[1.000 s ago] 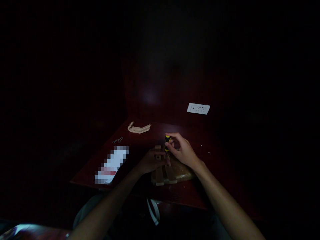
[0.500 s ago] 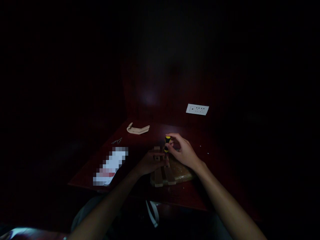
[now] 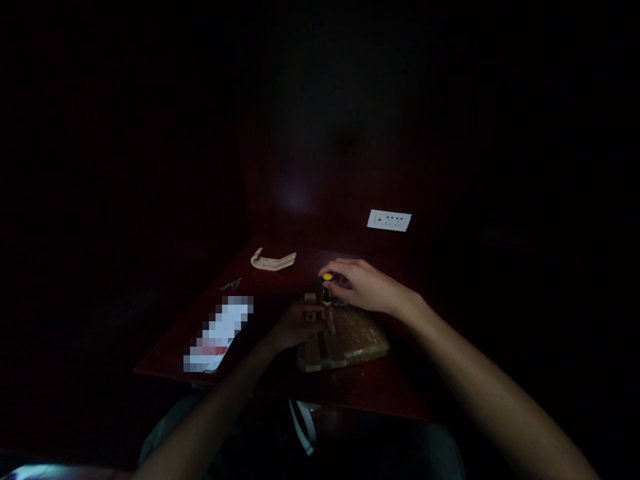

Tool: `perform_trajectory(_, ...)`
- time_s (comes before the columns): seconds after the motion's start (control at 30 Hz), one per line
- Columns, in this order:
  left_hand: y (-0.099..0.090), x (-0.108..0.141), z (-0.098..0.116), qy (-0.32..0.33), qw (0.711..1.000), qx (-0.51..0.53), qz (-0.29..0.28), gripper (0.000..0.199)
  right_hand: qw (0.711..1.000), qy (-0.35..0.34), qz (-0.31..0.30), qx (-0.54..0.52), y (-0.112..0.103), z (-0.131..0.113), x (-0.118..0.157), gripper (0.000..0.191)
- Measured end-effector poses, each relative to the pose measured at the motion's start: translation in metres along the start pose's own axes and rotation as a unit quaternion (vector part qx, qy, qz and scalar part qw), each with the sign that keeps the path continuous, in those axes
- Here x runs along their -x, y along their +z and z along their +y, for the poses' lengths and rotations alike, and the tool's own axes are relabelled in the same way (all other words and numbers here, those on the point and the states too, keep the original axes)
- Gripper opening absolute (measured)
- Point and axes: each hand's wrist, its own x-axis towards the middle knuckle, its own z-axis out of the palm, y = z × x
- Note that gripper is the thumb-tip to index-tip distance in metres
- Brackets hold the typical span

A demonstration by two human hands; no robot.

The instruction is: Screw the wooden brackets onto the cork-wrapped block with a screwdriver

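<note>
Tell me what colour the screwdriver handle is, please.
The screwdriver handle is black and yellow; the head view shows this.

a screwdriver [image 3: 327, 291] with a yellow-and-black handle stands nearly upright at the far end of a pale wooden slat frame [image 3: 320, 353]. the frame's parallel bars lie partly on a flat tan board [image 3: 363, 337], near the front edge of the dark red table [image 3: 380, 393].

The person's left grip [image 3: 300, 325] sits low and curled, its forearm [image 3: 215, 407] angling in from the near side; the right grip [image 3: 363, 288] arches over, fingers bent downward, its forearm [image 3: 480, 373] reaching from the right.
</note>
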Motion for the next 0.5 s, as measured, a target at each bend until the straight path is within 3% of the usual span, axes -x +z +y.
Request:
perform_trajectory(0.27,0.000,0.000,-0.001,-0.007,1.000,-0.007,0.009,0.039,0.991,0.033,-0.125,0.045,-0.016,-0.009,-0.014,0.018)
perform_trajectory(0.5,0.001,0.000,-0.002,0.003,1.000,-0.010,0.013,0.041,0.981,0.062,-0.163,0.086,-0.019,-0.008,-0.018,0.024)
